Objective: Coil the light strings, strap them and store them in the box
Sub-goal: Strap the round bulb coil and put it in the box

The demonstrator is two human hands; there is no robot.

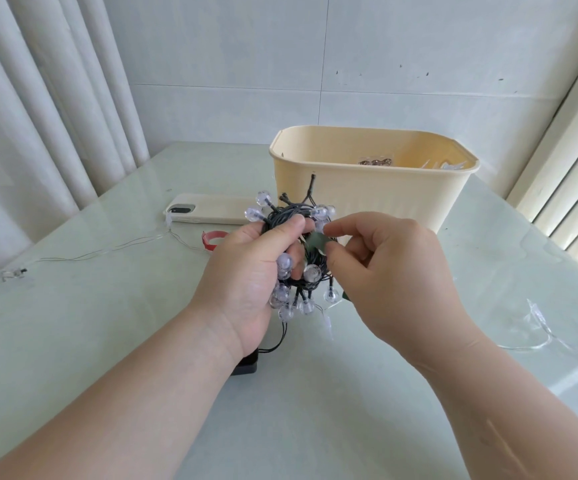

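Pale table point(107, 323), coil point(289, 216) upright in left hand point(249, 271), right hand point(391, 268) pinching strap point(317, 241)

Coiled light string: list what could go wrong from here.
1. Only the left hand holds the coiled light string while the right hand pinches the green strap; a slack grip could let loops spring loose.
2. The black battery pack trails on its lead below the coil; it may drag or snag on the way to the box.

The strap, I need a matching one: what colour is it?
Dark green strap, pinched by right hand; head view.
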